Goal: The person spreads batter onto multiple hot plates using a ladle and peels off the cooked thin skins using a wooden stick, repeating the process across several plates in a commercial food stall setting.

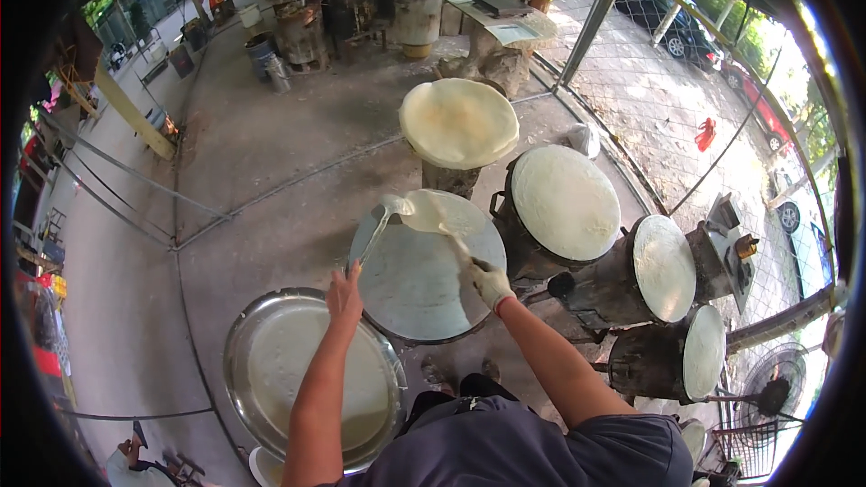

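Note:
A thin pale sheet of dough [431, 212] hangs lifted over the far part of a round grey hot plate [415, 293]. My left hand [344, 293], bare, grips a thin stick whose tip lifts the sheet's left corner. My right hand [490, 281], in a white glove, grips a second stick that runs up under the sheet's right side. A big metal tray [244, 334] with a pale round sheet in it lies beneath my left forearm.
Round stoves with pale sheets on them stand ahead [459, 122] and in a curve to the right [564, 201], [665, 266], [704, 352]. A floor fan [767, 392] stands at lower right. Barrels and a person are at the far end. A wire fence runs along the right.

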Demonstrator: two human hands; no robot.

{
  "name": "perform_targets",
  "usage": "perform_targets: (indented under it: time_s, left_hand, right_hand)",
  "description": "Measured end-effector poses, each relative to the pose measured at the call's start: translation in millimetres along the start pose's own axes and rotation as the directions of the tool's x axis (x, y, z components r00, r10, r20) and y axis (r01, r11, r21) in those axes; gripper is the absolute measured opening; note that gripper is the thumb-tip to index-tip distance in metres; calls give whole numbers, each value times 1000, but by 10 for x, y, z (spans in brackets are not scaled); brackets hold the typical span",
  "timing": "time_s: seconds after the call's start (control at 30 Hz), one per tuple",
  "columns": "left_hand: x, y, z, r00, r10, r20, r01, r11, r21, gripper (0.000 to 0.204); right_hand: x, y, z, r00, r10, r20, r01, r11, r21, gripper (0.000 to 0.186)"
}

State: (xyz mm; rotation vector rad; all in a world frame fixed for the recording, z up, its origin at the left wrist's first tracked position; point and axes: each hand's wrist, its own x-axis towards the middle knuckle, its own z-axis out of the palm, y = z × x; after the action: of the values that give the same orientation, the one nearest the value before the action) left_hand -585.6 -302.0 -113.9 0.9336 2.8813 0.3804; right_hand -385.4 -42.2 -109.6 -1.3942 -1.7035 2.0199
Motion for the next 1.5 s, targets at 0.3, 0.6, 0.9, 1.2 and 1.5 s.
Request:
perform_targets:
  time_s: [0.3,0.6,0.9,1.2,1.5]
  left_hand:
    - [-503,-375,-175,999,-9,-41,10,1000,21,63]
    - [-1039,-364,-324,992,-113,62,115,993,-19,68]
    - [-1654,-124,-272,965,-251,80,255,966,-41,68]
    - [-2146,339,-208,914,-360,-185,272,885,-377,59]
    - [-2260,905,20,722,-678,-139,429,595,-680,37]
  right_hand:
    - [17,-138,57,983,47,176,-17,985,-169,35]
    - [60,-289,138,964,69,258,20,945,-327,36]
    - [236,-260,192,889,83,451,120,907,-404,38]
    - [367,-485,12,796,247,553,-17,922,-386,22]
    - [964,-440,-139,758,210,618,46,928,-371,22]
